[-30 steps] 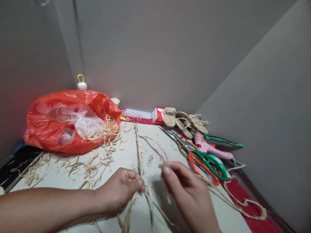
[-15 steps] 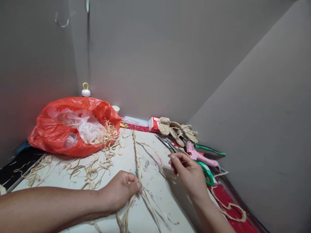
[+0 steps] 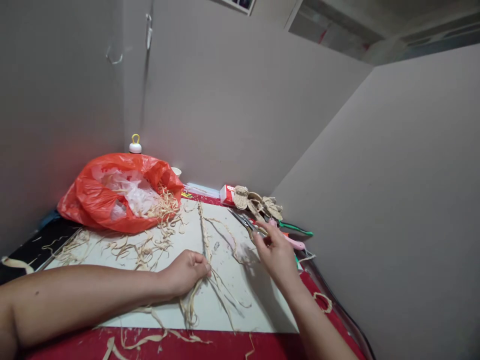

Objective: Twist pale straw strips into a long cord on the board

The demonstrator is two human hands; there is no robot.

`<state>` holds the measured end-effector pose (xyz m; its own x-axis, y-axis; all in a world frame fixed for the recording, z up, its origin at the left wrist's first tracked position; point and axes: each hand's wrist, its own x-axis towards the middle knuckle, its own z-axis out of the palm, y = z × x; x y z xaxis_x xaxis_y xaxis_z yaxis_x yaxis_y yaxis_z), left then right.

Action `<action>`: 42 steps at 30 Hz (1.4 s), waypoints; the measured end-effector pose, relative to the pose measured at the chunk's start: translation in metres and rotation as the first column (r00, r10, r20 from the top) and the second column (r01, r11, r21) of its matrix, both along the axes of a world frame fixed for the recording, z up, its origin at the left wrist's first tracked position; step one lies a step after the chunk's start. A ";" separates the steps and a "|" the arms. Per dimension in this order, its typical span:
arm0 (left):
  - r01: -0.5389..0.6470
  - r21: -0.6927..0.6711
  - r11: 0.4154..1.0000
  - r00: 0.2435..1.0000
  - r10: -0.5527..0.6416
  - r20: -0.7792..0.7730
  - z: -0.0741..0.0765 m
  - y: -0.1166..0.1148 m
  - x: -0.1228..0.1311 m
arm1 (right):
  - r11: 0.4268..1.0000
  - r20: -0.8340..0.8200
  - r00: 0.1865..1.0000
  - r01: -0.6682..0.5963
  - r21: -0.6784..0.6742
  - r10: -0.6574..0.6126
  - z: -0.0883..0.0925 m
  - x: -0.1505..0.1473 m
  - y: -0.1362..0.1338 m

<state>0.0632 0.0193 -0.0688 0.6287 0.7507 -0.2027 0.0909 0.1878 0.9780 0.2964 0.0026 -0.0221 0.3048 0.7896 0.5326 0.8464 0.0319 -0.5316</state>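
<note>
My left hand (image 3: 185, 274) pinches the lower end of a straw braid (image 3: 203, 227) lying lengthwise on the white board (image 3: 258, 305). Loose straw strands (image 3: 221, 292) fan out below those fingers. Over the scissors (image 3: 245, 222) at the right, my right hand (image 3: 275, 252) is held with thumb and fingers apart and nothing visible between them. Whether it touches the scissors' handles I cannot tell. A thinner braided cord (image 3: 227, 232) curves away from the braid toward the right hand.
An orange-red plastic bag (image 3: 101, 210) full of straw stands at the left, loose straw scraps (image 3: 144, 252) before it. Woven straw slippers (image 3: 257, 202), a red-white box (image 3: 227, 194) and a pink glue gun (image 3: 296, 243) line the back right. Grey walls (image 3: 210, 115) enclose the table.
My right hand has moved forward and left to the scissors. My left hand still pinches the braid. The view has tilted up and turned right, showing a window-like opening and the table's red front.
</note>
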 end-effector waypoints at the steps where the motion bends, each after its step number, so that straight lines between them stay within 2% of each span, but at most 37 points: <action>1: 0.001 0.002 1.000 1.000 -0.001 -0.006 0.001 0.000 0.000 | 1.000 -0.087 0.996 -0.014 -0.008 0.013 0.007 -0.007 -0.005; 3: 0.008 -0.005 1.000 1.000 -0.008 -0.001 0.003 -0.001 -0.001 | 0.985 -0.361 0.929 -0.129 -0.116 0.079 0.017 -0.027 -0.015; 5: 0.008 -0.010 1.000 1.000 -0.008 0.030 0.005 -0.002 -0.001 | 0.921 -0.581 0.801 -0.323 -0.219 0.143 0.017 -0.049 -0.020; 7: -0.001 0.003 1.000 0.997 0.001 0.072 0.007 -0.004 -0.002 | 0.841 -0.686 0.711 -0.460 -0.287 0.155 0.009 -0.069 -0.022; 12: 0.081 0.095 0.992 0.973 -0.099 0.207 0.007 -0.005 -0.004 | 0.629 -0.794 0.582 -0.687 -0.364 0.175 -0.017 -0.094 -0.020; 15: 0.117 0.085 0.989 0.965 -0.133 0.224 0.005 -0.002 -0.005 | 0.568 -0.826 0.536 -0.739 -0.361 0.173 -0.022 -0.092 -0.019; 19: 0.125 0.063 0.990 0.989 -0.129 0.067 0.006 0.004 -0.006 | 0.506 -0.884 0.451 -0.795 -0.335 0.123 -0.024 -0.081 -0.018; 23: 0.242 0.079 0.967 0.968 -0.235 -0.088 0.013 0.013 -0.008 | 0.405 -0.896 0.427 -0.845 -0.349 0.120 -0.026 -0.070 -0.015; 25: 0.284 0.090 0.955 0.950 -0.267 -0.161 0.019 0.017 -0.009 | 0.385 -0.926 0.368 -0.869 -0.310 0.086 -0.028 -0.068 -0.014; 28: 0.320 0.167 0.933 0.919 -0.264 -0.292 0.028 0.022 -0.012 | 0.392 -0.975 0.217 -0.895 -0.215 -0.040 -0.030 -0.070 -0.014; 30: 0.347 0.237 0.908 0.900 -0.251 -0.355 0.033 0.024 -0.014 | 0.435 -0.984 0.137 -0.883 -0.173 -0.114 -0.031 -0.076 -0.017; 31: 0.364 0.257 0.895 0.891 -0.254 -0.376 0.035 0.025 -0.015 | 0.471 -0.983 0.122 -0.865 -0.173 -0.136 -0.031 -0.080 -0.018; 33: 0.400 0.246 0.883 0.875 -0.288 -0.389 0.039 0.028 -0.017 | 0.544 -0.978 0.150 -0.814 -0.207 -0.148 -0.033 -0.086 -0.022; 36: 0.439 0.100 0.893 0.857 -0.383 -0.346 0.043 0.030 -0.019 | 0.620 -0.961 0.242 -0.736 -0.271 -0.132 -0.035 -0.094 -0.026; 38: 0.426 -0.050 0.904 0.858 -0.420 -0.295 0.043 0.028 -0.018 | 0.654 -0.958 0.257 -0.704 -0.276 -0.128 -0.037 -0.097 -0.028; 40: 0.388 -0.196 0.901 0.875 -0.427 -0.229 0.041 0.022 -0.016 | 0.683 -0.964 0.225 -0.682 -0.262 -0.145 -0.037 -0.100 -0.030; 42: 0.335 -0.284 0.898 0.908 -0.388 -0.155 0.037 0.010 -0.014 | 0.699 -0.970 0.162 -0.672 -0.243 -0.182 -0.035 -0.102 -0.032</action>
